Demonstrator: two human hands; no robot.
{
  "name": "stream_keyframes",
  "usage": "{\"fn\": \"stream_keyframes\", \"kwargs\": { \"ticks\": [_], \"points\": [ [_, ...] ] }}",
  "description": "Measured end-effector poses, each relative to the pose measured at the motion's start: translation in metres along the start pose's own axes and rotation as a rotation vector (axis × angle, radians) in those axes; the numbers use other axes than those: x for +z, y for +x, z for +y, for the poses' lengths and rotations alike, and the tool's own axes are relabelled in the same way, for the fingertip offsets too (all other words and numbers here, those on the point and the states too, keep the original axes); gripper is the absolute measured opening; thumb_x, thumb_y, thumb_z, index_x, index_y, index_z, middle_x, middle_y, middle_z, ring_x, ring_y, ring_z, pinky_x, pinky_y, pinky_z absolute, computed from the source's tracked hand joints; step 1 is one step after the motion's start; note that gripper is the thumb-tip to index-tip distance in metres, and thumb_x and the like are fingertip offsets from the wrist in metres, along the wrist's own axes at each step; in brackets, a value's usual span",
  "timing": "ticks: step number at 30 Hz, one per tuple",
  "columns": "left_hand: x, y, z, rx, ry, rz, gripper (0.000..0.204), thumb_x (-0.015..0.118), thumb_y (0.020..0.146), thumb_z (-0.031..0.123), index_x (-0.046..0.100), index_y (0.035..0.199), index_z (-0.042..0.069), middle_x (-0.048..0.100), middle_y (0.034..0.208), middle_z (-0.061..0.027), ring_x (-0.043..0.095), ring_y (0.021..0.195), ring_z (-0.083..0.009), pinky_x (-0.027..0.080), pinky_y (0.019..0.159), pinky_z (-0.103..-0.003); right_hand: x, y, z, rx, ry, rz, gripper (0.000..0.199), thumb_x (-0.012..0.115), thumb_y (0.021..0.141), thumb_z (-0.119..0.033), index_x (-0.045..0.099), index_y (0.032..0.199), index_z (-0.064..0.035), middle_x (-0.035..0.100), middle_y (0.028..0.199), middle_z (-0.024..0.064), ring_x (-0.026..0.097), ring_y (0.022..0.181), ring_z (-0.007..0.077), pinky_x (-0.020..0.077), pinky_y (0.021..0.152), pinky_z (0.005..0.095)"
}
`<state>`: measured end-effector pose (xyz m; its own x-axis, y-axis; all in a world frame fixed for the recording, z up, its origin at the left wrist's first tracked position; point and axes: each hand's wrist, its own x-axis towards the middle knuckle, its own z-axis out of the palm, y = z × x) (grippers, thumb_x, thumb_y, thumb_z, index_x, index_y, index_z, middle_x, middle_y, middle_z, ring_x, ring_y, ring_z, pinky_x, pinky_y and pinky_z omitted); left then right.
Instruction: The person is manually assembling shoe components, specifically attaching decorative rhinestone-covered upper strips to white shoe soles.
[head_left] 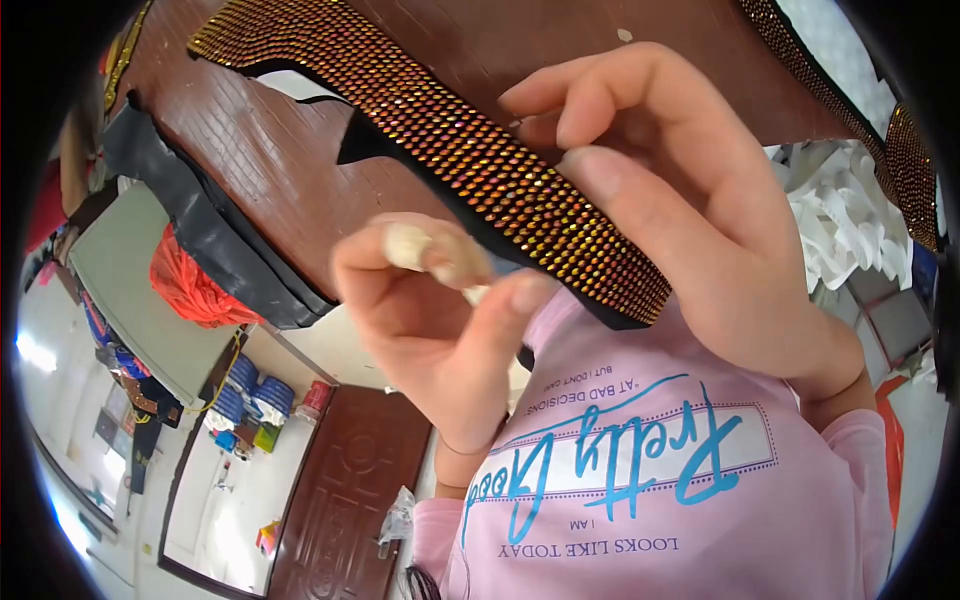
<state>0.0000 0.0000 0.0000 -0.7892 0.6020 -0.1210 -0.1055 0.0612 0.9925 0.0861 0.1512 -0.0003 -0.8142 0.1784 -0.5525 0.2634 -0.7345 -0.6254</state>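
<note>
A long strip (460, 135) covered in gold and orange rhinestones, with a black backing, runs slantwise in front of me from upper left to lower right. My right hand (700, 190) grips it near its lower end, the thumb at the upper edge and the fingers curled over it. Below the strip, my left hand (425, 330) is closed in a pinch at the lower edge. Beige covers wrap some of its fingertips, and whatever lies between them is hidden. A white piece (288, 82) and a black flap (365, 140) show under the strip.
The brown table (270, 150) carries a folded black piece (205, 215) on the left. At right lies a pile of white curled strips (850, 215), near more rhinestone strips (910, 170). Beyond the edge are a red plastic bag (200, 280) and a brown door (345, 490).
</note>
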Motion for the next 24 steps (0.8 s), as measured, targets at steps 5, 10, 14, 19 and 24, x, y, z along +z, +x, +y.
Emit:
{"fn": "stream_keyframes", "kwargs": {
  "ticks": [5, 10, 14, 19, 24],
  "points": [
    [-0.032, 0.057, 0.006, 0.548, 0.235, 0.006, 0.025, 0.06, 0.085, 0.007, 0.049, 0.107, 0.007, 0.058, 0.095, -0.0088, 0.053, 0.083, -0.0153, 0.043, 0.081, -0.026, -0.002, -0.001, 0.004, -0.674, -0.743, 0.087, 0.064, 0.062, 0.084, -0.011, 0.034, 0.142, -0.0098, 0.045, 0.132, 0.0133, 0.051, 0.109, 0.0218, 0.0413, 0.093, 0.031],
    [-0.023, 0.14, 0.032, 0.759, 0.731, -0.524, 0.032, 0.057, 0.09, 0.018, 0.055, 0.12, 0.006, 0.058, 0.119, -0.0112, 0.046, 0.115, -0.0249, 0.026, 0.105, -0.037, 0.03, -0.004, 0.006, -0.664, -0.935, 0.402, 0.073, 0.062, 0.076, 0.003, 0.034, 0.142, -0.009, 0.046, 0.13, 0.0133, 0.051, 0.102, 0.0182, 0.0426, 0.087, 0.0276],
    [-0.019, 0.142, 0.056, 0.667, 0.909, -0.699, 0.036, 0.059, 0.089, 0.021, 0.056, 0.122, 0.007, 0.056, 0.125, -0.0108, 0.042, 0.123, -0.0263, 0.019, 0.111, -0.04, 0.039, -0.01, 0.001, -0.415, -0.683, 0.426, 0.084, 0.061, 0.068, 0.011, 0.032, 0.144, -0.0101, 0.047, 0.128, 0.0116, 0.051, 0.094, 0.0159, 0.0429, 0.083, 0.0246],
    [-0.029, 0.149, 0.058, 0.816, 1.164, -0.895, 0.03, 0.06, 0.087, 0.014, 0.061, 0.115, 0.005, 0.064, 0.11, -0.0062, 0.057, 0.095, -0.023, 0.037, 0.097, -0.034, 0.029, -0.007, -0.022, -0.713, -0.918, 0.293, 0.086, 0.059, 0.063, 0.014, 0.037, 0.142, -0.0108, 0.049, 0.125, 0.0094, 0.05, 0.088, 0.0156, 0.043, 0.082, 0.0238],
    [-0.041, 0.121, 0.046, 0.792, 0.934, -0.598, 0.03, 0.064, 0.082, 0.015, 0.064, 0.111, 0.008, 0.063, 0.108, -0.0013, 0.057, 0.095, -0.0193, 0.036, 0.096, -0.032, 0.024, -0.002, -0.059, -0.767, -1.461, 0.225, 0.081, 0.057, 0.06, 0.015, 0.046, 0.137, -0.0102, 0.05, 0.122, 0.0072, 0.052, 0.087, 0.0156, 0.0435, 0.081, 0.0225]
  ]
}}
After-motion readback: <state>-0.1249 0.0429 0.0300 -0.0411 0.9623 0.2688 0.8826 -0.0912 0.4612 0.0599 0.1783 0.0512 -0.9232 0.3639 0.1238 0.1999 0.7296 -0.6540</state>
